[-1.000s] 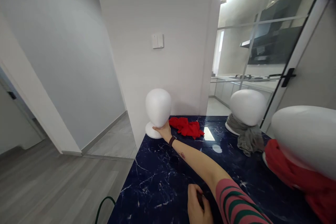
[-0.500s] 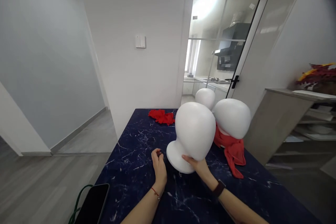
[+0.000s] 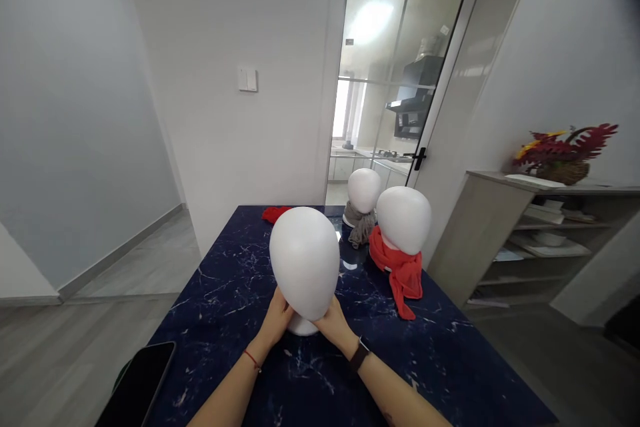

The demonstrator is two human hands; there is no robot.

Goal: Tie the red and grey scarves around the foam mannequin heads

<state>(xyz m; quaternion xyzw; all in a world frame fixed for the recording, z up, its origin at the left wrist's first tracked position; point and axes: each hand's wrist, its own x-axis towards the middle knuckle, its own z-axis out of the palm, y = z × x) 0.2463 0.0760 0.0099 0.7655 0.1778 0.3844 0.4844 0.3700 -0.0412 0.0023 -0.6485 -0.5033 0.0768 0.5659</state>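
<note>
A bare white foam head [image 3: 305, 260] stands upright on the dark blue marble table [image 3: 225, 287] right in front of me. My left hand [image 3: 275, 321] cups its lower left side and my right hand [image 3: 336, 327] cups its lower right side, fingers wrapped round the neck above its base. Farther back, a second foam head [image 3: 404, 219] wears a red scarf [image 3: 400, 267]. A third foam head [image 3: 365, 189] behind it wears a grey scarf [image 3: 357, 227]. A loose red cloth [image 3: 274, 213] lies at the table's far end, partly hidden by the near head.
A black phone [image 3: 135, 383] lies at the table's near left edge beside a green cable. A glass kitchen door [image 3: 395, 87] is behind the table. A shelf unit [image 3: 530, 233] with a flower basket [image 3: 565, 153] stands on the right. Grey floor stretches away at left.
The bare foam head came from the table's far left corner to right in front of me and now stands upright. My left hand joined my right on it. The view pulled back.
</note>
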